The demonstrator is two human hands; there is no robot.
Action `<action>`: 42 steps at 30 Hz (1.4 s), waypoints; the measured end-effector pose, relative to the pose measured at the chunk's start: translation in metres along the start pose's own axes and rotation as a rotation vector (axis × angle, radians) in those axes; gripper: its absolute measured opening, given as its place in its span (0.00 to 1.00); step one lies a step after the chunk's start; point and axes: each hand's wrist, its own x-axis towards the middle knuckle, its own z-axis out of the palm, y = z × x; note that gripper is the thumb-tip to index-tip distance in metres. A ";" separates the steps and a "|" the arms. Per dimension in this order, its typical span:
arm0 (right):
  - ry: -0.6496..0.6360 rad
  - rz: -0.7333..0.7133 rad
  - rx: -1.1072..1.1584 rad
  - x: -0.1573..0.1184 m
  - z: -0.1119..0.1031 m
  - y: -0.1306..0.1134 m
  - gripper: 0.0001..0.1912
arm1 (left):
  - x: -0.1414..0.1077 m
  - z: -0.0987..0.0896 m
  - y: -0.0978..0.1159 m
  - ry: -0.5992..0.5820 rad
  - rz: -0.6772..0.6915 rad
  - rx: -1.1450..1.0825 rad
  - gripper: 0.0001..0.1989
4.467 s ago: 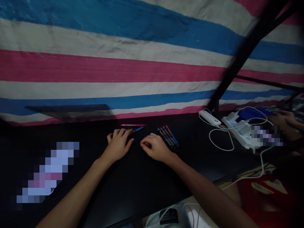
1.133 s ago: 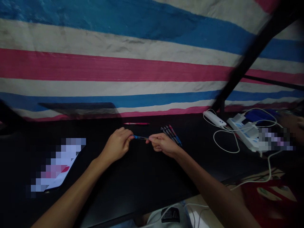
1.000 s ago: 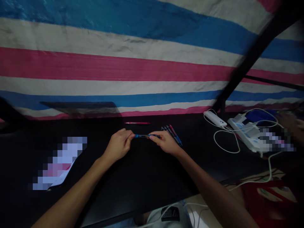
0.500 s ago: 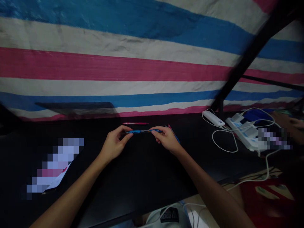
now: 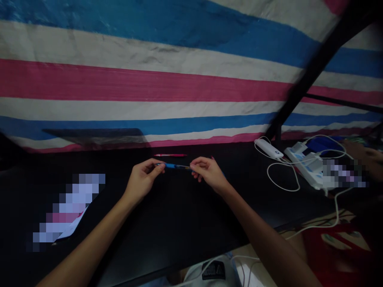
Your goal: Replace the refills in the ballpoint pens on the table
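Observation:
A blue pen with a clear section (image 5: 176, 166) is held level above the black table (image 5: 179, 223). My left hand (image 5: 144, 177) pinches its left end between thumb and fingers. At its other end, the thumb and fingers of my right hand (image 5: 209, 173) are closed on the pen and cover its tip. A red pen (image 5: 170, 155) lies on the table just beyond. Another pen, with a pinkish end (image 5: 212, 157), lies mostly hidden behind my right hand.
On the left is a phone-like object (image 5: 72, 227), partly pixelated. To the right sit a white power bank (image 5: 268, 148), a power strip (image 5: 308, 165) and looping white cables. Another person's hand (image 5: 363, 155) shows at the far right. Striped sheeting (image 5: 149, 85) hangs behind.
My left hand has shifted slightly left along with the blue pen. The fingers of my right hand have closed further over the right end, hiding the blue part that showed there.

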 end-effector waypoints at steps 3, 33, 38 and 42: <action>0.029 -0.089 0.021 -0.001 -0.001 -0.001 0.17 | 0.000 0.000 -0.003 0.017 -0.011 -0.033 0.10; -0.031 0.045 -0.010 0.002 0.001 0.005 0.13 | -0.002 0.006 -0.008 -0.001 -0.096 -0.310 0.09; -0.088 0.146 -0.037 0.002 0.000 0.005 0.15 | -0.002 0.008 -0.008 -0.007 -0.110 -0.321 0.10; -0.080 0.073 -0.048 0.001 0.000 0.006 0.14 | -0.002 0.008 -0.007 -0.015 -0.113 -0.340 0.10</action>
